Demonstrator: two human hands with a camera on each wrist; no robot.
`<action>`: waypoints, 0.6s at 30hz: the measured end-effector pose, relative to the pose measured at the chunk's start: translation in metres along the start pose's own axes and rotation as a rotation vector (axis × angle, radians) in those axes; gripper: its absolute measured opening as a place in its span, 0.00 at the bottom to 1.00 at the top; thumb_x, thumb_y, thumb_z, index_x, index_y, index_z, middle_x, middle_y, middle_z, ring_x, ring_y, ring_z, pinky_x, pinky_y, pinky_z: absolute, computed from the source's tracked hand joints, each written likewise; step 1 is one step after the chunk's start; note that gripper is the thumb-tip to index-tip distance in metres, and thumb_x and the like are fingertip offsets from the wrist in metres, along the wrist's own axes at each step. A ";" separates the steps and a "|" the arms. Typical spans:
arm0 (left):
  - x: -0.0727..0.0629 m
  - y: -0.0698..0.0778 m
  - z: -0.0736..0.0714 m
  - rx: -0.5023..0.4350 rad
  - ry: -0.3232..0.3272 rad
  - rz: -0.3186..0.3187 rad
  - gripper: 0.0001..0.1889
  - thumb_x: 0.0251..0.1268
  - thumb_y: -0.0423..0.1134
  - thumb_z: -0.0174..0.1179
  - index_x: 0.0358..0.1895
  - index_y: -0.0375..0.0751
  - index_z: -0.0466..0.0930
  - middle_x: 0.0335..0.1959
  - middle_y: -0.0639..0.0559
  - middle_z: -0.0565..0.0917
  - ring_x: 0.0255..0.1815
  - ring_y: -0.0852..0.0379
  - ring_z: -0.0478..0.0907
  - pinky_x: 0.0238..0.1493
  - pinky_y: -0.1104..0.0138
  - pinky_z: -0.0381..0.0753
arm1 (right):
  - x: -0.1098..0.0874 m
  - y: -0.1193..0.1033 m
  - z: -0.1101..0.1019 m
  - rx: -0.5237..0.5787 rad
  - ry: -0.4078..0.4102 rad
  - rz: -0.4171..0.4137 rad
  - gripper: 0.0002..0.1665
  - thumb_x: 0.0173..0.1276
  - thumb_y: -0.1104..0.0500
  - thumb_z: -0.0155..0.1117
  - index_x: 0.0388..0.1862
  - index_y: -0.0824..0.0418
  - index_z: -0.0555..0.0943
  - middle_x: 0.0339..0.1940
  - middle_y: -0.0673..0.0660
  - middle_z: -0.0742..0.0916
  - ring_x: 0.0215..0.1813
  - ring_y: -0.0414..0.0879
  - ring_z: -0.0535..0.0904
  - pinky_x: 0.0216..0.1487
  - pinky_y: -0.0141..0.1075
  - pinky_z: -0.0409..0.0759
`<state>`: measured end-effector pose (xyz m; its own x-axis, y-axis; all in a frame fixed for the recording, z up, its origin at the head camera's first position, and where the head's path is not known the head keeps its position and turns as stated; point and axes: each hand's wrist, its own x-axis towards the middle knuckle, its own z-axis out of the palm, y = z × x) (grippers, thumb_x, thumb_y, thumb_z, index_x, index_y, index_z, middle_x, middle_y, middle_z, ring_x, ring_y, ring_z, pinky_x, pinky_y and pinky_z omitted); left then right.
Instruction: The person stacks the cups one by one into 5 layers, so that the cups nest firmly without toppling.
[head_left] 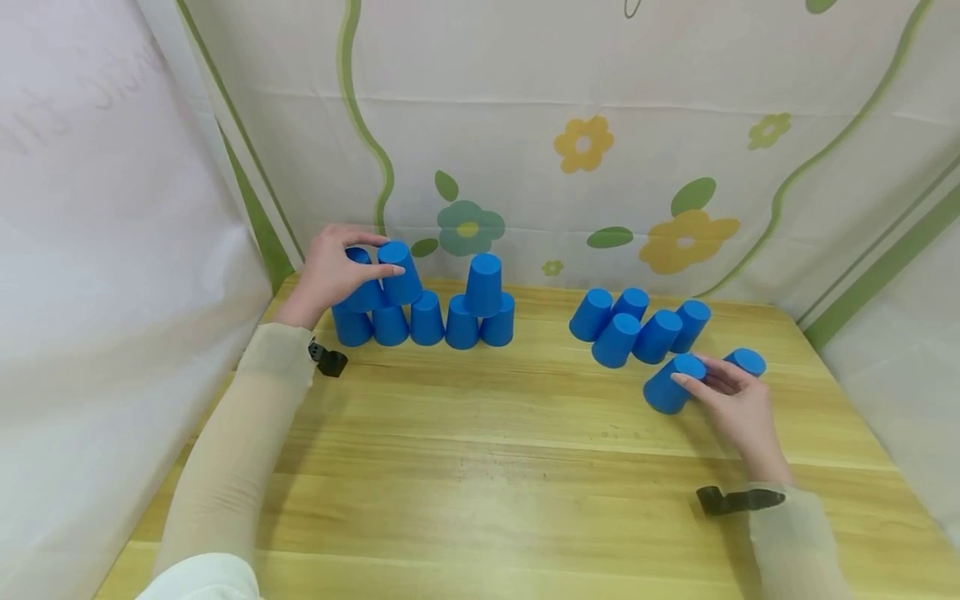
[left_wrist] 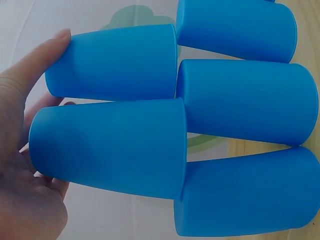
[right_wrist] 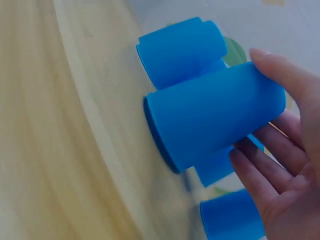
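In the head view my left hand point(head_left: 333, 271) pinches a blue cup point(head_left: 400, 275) near its closed top, thumb on the near side. That upside-down cup is at the second level, over the left part of a row of upturned cups point(head_left: 427, 318). Another second-level cup point(left_wrist: 107, 147) stands beside it, nearest my palm in the left wrist view. My right hand point(head_left: 738, 408) grips a blue cup point(right_wrist: 215, 117) by its narrow end, mouth downward and tilted. Its rim seems slightly off the table, as the right wrist view shows.
A further cup point(head_left: 483, 285) straddles the right end of the row. Several loose upturned cups point(head_left: 617, 342) stand in a cluster at the right, and a single cup point(head_left: 746, 362) is partly behind my right hand. A flowered curtain point(head_left: 525, 192) hangs behind the wooden table point(head_left: 480, 467).
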<state>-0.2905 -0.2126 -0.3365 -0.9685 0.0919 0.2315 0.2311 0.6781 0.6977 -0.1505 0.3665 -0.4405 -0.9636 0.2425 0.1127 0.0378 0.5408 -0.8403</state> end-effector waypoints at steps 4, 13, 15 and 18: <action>-0.002 0.000 -0.001 0.012 -0.002 -0.012 0.36 0.54 0.64 0.74 0.62 0.46 0.84 0.68 0.44 0.74 0.74 0.40 0.60 0.69 0.38 0.61 | 0.002 -0.018 0.004 0.054 0.038 -0.031 0.33 0.65 0.47 0.76 0.66 0.59 0.82 0.53 0.46 0.86 0.50 0.33 0.82 0.46 0.21 0.79; -0.002 0.003 -0.002 0.039 -0.033 -0.014 0.38 0.53 0.67 0.72 0.63 0.46 0.84 0.69 0.43 0.74 0.75 0.40 0.58 0.68 0.36 0.61 | 0.014 -0.082 0.013 0.213 0.011 -0.178 0.28 0.64 0.57 0.78 0.62 0.60 0.84 0.52 0.52 0.86 0.49 0.41 0.85 0.48 0.26 0.81; -0.002 0.004 -0.002 0.044 -0.042 -0.013 0.38 0.53 0.67 0.72 0.63 0.46 0.84 0.69 0.42 0.74 0.75 0.39 0.58 0.68 0.36 0.61 | 0.016 -0.095 0.016 0.238 -0.009 -0.217 0.27 0.64 0.59 0.78 0.61 0.62 0.84 0.52 0.53 0.86 0.49 0.43 0.85 0.49 0.26 0.81; -0.002 0.005 -0.003 0.044 -0.049 -0.011 0.38 0.54 0.67 0.72 0.63 0.46 0.83 0.70 0.42 0.73 0.74 0.39 0.58 0.67 0.36 0.62 | 0.016 -0.114 0.023 0.248 -0.039 -0.293 0.25 0.64 0.62 0.77 0.60 0.63 0.85 0.50 0.55 0.86 0.48 0.46 0.85 0.50 0.27 0.81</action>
<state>-0.2870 -0.2110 -0.3314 -0.9745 0.1191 0.1902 0.2175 0.7103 0.6694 -0.1769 0.2898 -0.3549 -0.9336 0.0737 0.3507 -0.3010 0.3700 -0.8789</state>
